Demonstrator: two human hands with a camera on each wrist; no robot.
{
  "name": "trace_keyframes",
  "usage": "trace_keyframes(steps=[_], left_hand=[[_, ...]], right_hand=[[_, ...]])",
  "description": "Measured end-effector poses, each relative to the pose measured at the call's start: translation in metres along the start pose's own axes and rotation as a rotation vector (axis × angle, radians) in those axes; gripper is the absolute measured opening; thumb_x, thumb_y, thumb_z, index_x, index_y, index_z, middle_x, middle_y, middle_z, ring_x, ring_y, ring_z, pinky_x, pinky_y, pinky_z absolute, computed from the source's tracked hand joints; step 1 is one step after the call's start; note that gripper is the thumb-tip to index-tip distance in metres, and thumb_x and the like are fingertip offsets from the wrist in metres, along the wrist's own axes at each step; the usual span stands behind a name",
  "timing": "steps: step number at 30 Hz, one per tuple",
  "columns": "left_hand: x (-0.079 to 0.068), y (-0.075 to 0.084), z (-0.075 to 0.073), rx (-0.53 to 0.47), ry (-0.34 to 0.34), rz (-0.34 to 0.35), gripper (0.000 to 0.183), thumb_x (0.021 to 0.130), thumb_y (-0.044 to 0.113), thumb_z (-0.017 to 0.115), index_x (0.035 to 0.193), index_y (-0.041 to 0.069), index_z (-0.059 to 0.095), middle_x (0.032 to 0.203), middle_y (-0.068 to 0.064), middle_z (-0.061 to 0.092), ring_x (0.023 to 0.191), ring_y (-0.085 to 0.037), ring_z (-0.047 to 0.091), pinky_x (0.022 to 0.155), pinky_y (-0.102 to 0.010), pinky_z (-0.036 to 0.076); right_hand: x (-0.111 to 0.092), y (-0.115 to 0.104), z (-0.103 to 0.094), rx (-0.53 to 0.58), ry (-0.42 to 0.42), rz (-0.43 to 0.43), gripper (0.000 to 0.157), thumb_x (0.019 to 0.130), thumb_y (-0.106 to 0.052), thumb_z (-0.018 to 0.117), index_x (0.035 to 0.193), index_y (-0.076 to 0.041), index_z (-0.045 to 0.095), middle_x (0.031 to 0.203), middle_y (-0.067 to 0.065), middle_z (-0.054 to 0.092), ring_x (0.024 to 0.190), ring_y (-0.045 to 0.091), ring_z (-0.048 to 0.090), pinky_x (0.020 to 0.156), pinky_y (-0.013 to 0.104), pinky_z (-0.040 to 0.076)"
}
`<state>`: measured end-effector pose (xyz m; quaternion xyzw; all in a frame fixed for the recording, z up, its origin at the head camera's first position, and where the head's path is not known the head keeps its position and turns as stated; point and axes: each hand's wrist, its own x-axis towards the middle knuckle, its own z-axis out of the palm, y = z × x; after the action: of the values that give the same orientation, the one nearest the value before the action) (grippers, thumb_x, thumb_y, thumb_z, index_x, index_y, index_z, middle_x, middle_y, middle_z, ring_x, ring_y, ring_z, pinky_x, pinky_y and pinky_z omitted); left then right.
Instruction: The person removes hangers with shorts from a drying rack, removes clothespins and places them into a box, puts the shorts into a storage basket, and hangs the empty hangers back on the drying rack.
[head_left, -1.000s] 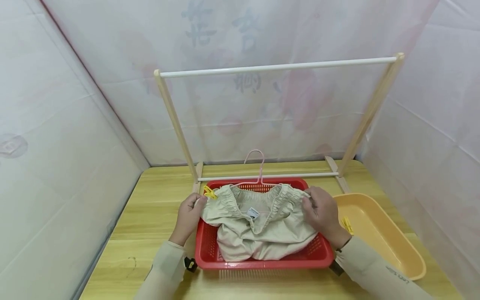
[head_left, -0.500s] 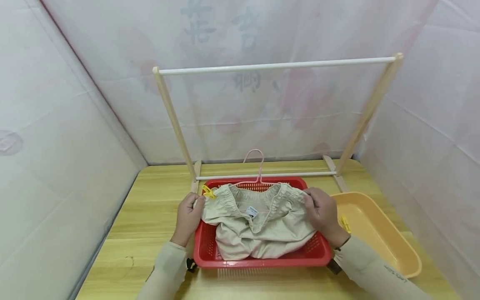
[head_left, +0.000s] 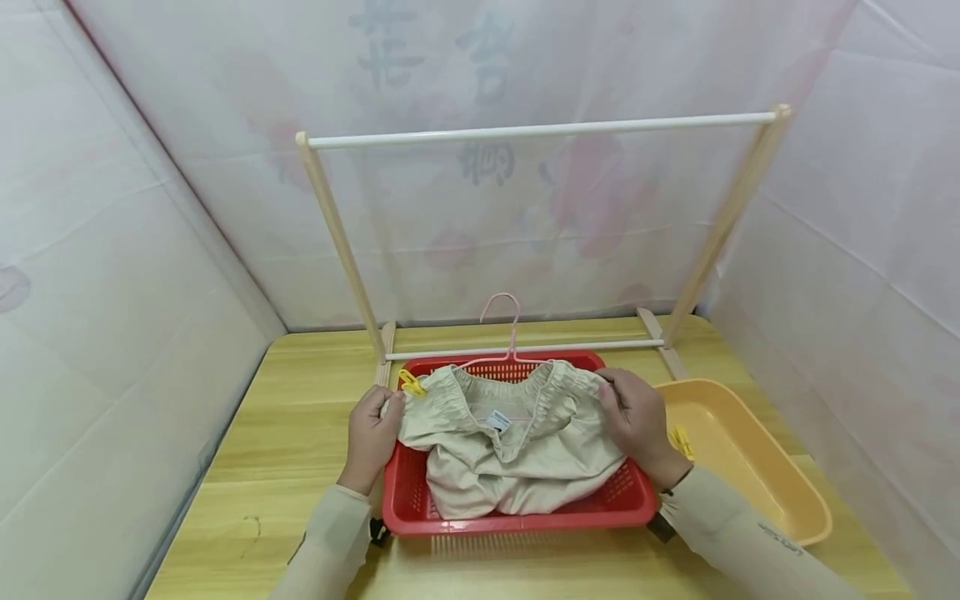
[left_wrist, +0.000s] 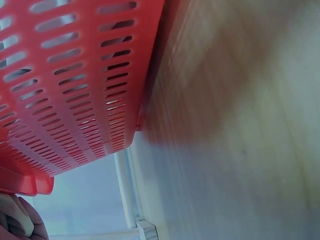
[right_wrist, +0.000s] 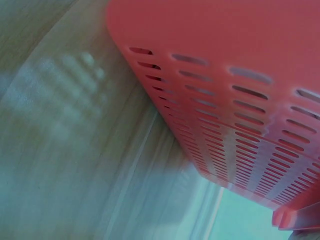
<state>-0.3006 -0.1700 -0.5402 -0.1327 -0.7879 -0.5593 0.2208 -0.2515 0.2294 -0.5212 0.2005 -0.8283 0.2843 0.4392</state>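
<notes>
A beige garment (head_left: 517,475) with a gathered, elastic-looking edge lies spread over the red basket (head_left: 517,526). At its opening a white label (head_left: 497,421) shows. A pink hanger (head_left: 513,333) sits inside the opening, its hook standing up past the basket's far rim. My left hand (head_left: 372,433) pinches the garment's left corner, thumb on top. On the opposite side my right hand (head_left: 637,425) grips the right corner. A yellow clothespin (head_left: 412,383) sits at the upper left of the garment, near my left fingers. The wrist views show mostly the basket's slotted outer walls.
Behind the basket stands a wooden drying rack with a white top bar (head_left: 540,131) and a low bar (head_left: 525,350). At the right is an orange tray (head_left: 780,450), with another yellow clothespin (head_left: 681,442) beside my right wrist. White cloth walls (head_left: 112,333) enclose the table (head_left: 247,467).
The head view has turned slightly, so everything sits a little further left. Both hands keep their hold on the garment's corners, and the garment lies much as before.
</notes>
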Motion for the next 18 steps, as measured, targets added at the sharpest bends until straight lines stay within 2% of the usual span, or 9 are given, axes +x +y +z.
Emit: trace_keyframes(steps=[5,13,18], left_hand=[[0.0001,0.0026,0.0,0.02,-0.01,0.003,0.026,0.099,0.009,0.066,0.073,0.009,0.064,0.073,0.001,0.053,0.068,-0.013,0.049,0.062,-0.025,0.04],[0.0006,0.002,-0.0005,0.041,-0.008,0.026,0.025,0.1,0.01,0.066,0.075,0.008,0.065,0.075,0.0,0.055,0.071,-0.014,0.05,0.065,-0.026,0.041],[-0.0017,0.001,-0.0009,0.036,-0.003,0.017,0.026,0.1,0.011,0.065,0.074,0.009,0.063,0.074,0.0,0.053,0.069,-0.014,0.048,0.063,-0.027,0.039]], right_hand=[[-0.0001,-0.0023,-0.0009,-0.006,0.005,0.017,0.031,0.096,-0.02,0.051,0.106,0.002,0.072,0.095,0.014,0.072,0.082,0.028,0.068,0.073,0.038,0.049],[-0.0016,-0.0018,-0.0021,-0.001,0.014,0.025,0.031,0.093,-0.016,0.049,0.107,0.004,0.069,0.094,0.015,0.068,0.079,0.022,0.062,0.071,0.031,0.046],[-0.0025,-0.0008,-0.0035,-0.021,-0.045,0.021,0.032,0.095,-0.017,0.052,0.113,0.005,0.065,0.1,0.018,0.066,0.082,0.023,0.059,0.073,0.035,0.046]])
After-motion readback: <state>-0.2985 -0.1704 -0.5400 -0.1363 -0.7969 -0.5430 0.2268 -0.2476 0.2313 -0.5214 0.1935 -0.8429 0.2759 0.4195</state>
